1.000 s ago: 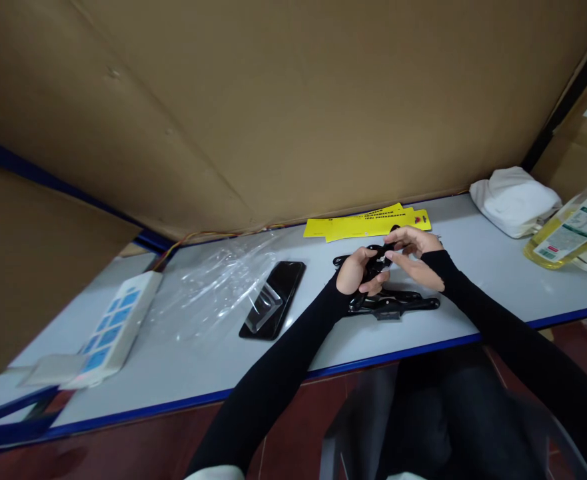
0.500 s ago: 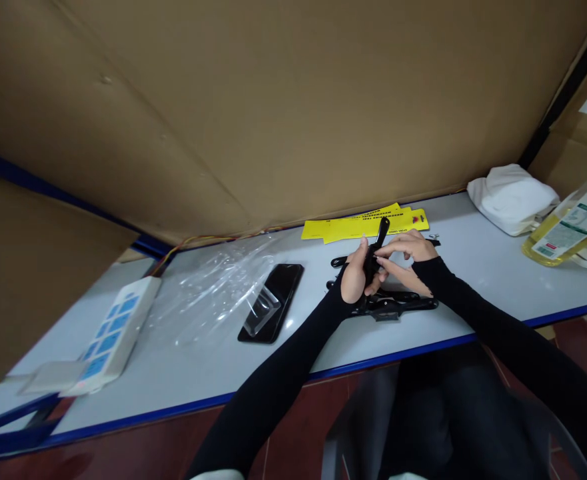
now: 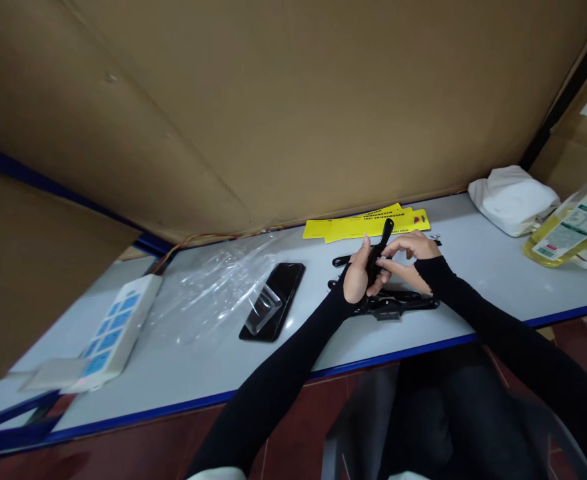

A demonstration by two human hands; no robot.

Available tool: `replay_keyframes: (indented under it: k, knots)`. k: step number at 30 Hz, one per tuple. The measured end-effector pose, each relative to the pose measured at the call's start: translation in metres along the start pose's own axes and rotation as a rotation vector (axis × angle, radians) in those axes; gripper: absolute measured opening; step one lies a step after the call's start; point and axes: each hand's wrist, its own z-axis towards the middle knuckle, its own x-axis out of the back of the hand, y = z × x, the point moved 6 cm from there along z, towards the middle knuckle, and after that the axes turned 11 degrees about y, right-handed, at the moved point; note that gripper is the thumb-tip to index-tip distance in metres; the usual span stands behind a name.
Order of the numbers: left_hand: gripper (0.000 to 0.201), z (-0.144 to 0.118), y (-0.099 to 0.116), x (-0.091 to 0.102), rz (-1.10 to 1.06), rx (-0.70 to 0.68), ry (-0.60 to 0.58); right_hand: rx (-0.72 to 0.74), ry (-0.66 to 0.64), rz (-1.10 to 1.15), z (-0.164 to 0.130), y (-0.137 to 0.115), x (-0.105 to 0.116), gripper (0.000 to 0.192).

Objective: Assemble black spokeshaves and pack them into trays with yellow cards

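Black tool (image 3: 377, 251) is sitting upright between both hands above the tabletop (image 3: 473, 280), left hand (image 3: 357, 277) fingers wrapping it, right hand (image 3: 409, 257) fingers pinching it. More black tools (image 3: 398, 304) are lying just beneath; yellow cards (image 3: 363, 224) are lying beyond.

Left hand (image 3: 357, 279) gripping black tool (image 3: 379, 247); right hand (image 3: 409, 257) touching it, above table (image 3: 183, 373)

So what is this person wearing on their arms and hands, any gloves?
No gloves: the left hand and right hand are bare. Both arms are covered by long, close-fitting black sleeves, plain, with no visible markings, reaching to the wrists. The left sleeve seems to extend a little over the base of the hand. No watch or rings are visible.
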Motion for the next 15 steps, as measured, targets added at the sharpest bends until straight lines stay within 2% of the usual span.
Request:
replay_keyframes:
  k: [4,8,12,15]
  knots:
    - [0.078,-0.0006,0.0025,-0.0003,0.050,-0.070,0.022,0.020,-0.013,0.053,-0.0023,-0.0005,-0.0044,0.012]
    - [0.079,-0.0007,0.0029,0.0029,0.063,-0.098,0.052,0.064,-0.016,0.081,-0.0035,-0.0038,-0.0042,0.009]
    - [0.077,0.0000,0.0010,0.0033,0.058,-0.113,0.037,0.029,-0.033,0.083,-0.0044,-0.0027,-0.0038,0.021]
    - [0.077,0.0008,0.0020,0.0037,0.048,-0.129,0.035,-0.017,-0.014,0.062,-0.0048,0.0017,-0.0026,0.018]
